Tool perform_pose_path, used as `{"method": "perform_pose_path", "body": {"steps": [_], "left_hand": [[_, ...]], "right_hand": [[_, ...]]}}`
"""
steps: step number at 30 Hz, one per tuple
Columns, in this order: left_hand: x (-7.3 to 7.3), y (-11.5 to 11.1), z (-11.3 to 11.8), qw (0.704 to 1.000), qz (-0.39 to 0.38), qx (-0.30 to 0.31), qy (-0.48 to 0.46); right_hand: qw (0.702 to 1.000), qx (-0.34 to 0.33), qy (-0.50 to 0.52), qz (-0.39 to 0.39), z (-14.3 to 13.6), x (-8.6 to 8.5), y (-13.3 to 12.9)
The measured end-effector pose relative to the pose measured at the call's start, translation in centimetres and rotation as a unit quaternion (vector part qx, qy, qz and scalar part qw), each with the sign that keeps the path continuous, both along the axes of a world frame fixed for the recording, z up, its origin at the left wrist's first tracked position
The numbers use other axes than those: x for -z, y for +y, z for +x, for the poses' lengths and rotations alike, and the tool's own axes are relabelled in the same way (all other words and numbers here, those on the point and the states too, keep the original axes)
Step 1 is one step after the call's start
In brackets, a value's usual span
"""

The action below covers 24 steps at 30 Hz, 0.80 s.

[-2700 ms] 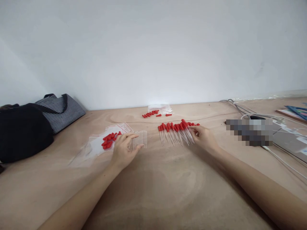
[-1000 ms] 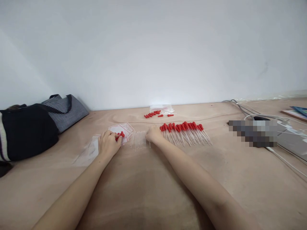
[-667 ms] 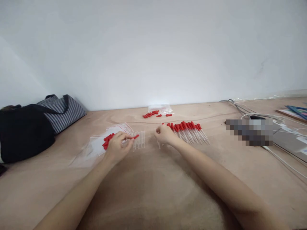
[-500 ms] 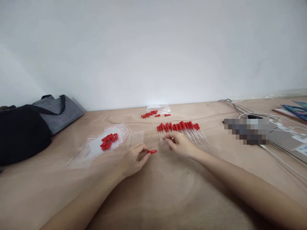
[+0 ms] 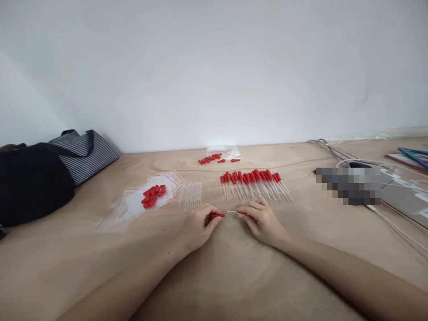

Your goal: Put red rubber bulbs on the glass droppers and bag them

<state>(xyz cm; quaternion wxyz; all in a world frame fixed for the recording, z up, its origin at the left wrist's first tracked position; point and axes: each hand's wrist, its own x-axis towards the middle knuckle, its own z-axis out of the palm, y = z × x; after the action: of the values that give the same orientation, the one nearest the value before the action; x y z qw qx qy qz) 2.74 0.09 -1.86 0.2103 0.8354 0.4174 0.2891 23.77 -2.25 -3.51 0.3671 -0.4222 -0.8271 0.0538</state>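
Observation:
Between thumb and fingers, my left hand (image 5: 200, 225) pinches a red rubber dropper bulb (image 5: 218, 216), its narrow end pointing right. Facing it, my right hand (image 5: 261, 220) is closed on a clear glass dropper tube (image 5: 232, 212), whose end sticks out toward the bulb. A small gap separates tube and bulb. Behind my right hand lies a row of droppers (image 5: 257, 176) with red bulbs on clear tubes. Several bare tubes (image 5: 192, 194) lie side by side behind my left hand. To their left, loose red bulbs (image 5: 154, 195) rest on clear zip bags (image 5: 129, 214).
At the back by the wall are more red bulbs (image 5: 210, 158) and a clear bag (image 5: 221, 150) with thin tubes. A black bag (image 5: 33, 185) and a striped bag (image 5: 80, 156) stand at left. Cables (image 5: 334, 154) and a laptop (image 5: 406, 200) lie at right.
My right hand has come down and toward me from beside the dropper row, and a glass tube now shows in it. My left hand has shifted slightly right with the bulb.

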Motion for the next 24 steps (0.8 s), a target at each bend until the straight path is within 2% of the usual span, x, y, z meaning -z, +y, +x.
{"method": "perform_pose_path", "body": {"steps": [6, 12, 17, 24], "left_hand": [[0.7, -0.1, -0.1, 0.998, -0.034, -0.014, -0.052], [1.4, -0.2, 0.3, 0.983, -0.093, -0.014, -0.155], [1.3, -0.3, 0.7, 0.960, -0.151, -0.025, -0.236], [0.9, -0.4, 0.8, 0.946, -0.181, -0.046, -0.266]], "right_hand": [[1.000, 0.012, 0.004, 0.006, -0.8, -0.3, -0.5], [1.000, -0.003, 0.022, 0.012, -1.5, -0.3, -0.5], [0.999, -0.011, 0.033, 0.035, -2.0, -0.3, -0.7], [0.997, -0.045, 0.024, 0.064, -2.0, -0.1, -0.6]]}}
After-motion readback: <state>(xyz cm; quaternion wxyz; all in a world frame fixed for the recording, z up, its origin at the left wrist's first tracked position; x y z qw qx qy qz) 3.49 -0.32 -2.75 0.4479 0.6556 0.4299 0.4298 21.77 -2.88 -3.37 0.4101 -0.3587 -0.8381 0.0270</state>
